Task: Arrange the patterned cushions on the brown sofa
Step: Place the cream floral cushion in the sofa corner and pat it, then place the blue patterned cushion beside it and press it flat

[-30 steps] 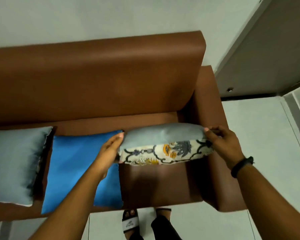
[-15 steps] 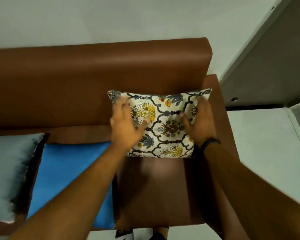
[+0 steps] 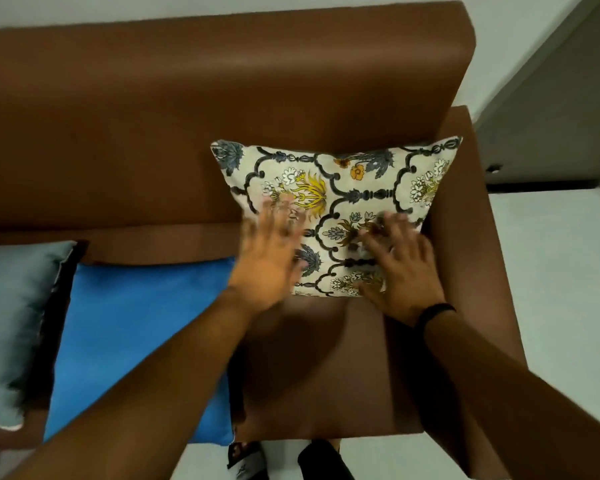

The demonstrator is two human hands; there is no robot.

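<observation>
The flowery cushion (image 3: 340,206) stands on the far right of the brown sofa (image 3: 187,109), leaning on its back. Both hands are spread open and hold nothing. The left hand (image 3: 271,261) and right hand (image 3: 400,268) are at its near face, equally close.

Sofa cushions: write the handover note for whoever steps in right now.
Left hand: open, fingers spread, blurred, over the lower left of the cream floral-patterned cushion; contact cannot be told.
Right hand: open, palm down over the cushion's lower right; a black wristband on that wrist.
Things: the floral cushion stands pattern outward, leaning on the backrest of the brown leather sofa, at the end by the armrest. A plain blue cushion lies flat on the seat; a grey cushion lies beyond it at the frame's left edge.
Done: floral cushion propped.
Left: stand up the other two, if they belong in the arrangement.
</observation>
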